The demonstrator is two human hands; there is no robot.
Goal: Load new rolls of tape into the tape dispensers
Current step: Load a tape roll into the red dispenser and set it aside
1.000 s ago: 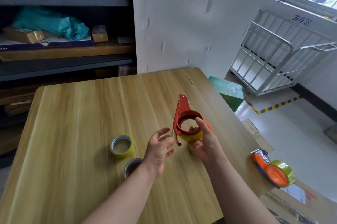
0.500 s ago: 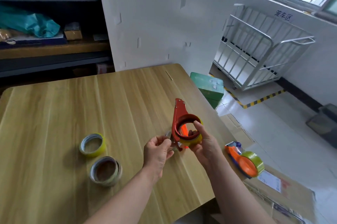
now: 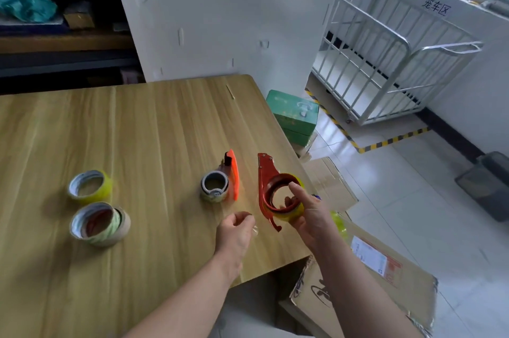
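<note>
Red dispenser [image 3: 265, 180] with yellow roll [image 3: 287, 216] seemingly seated, gripped by right hand [image 3: 311, 212]; left hand [image 3: 235, 230] curled, hold unclear; orange dispenser [image 3: 233, 172] and 2 loose rolls [image 3: 89, 186] apparently yet to pair.

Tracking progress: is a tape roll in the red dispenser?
In. A yellow roll sits under the red dispenser's ring, both gripped by the right hand.

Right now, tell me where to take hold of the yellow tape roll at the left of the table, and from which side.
The yellow tape roll lies flat, hole up, apart from the larger roll nearer you. So it is probably best to come from straight above and pinch its wall: thumb inside the open core, fingers on the yellow outer face.
</note>
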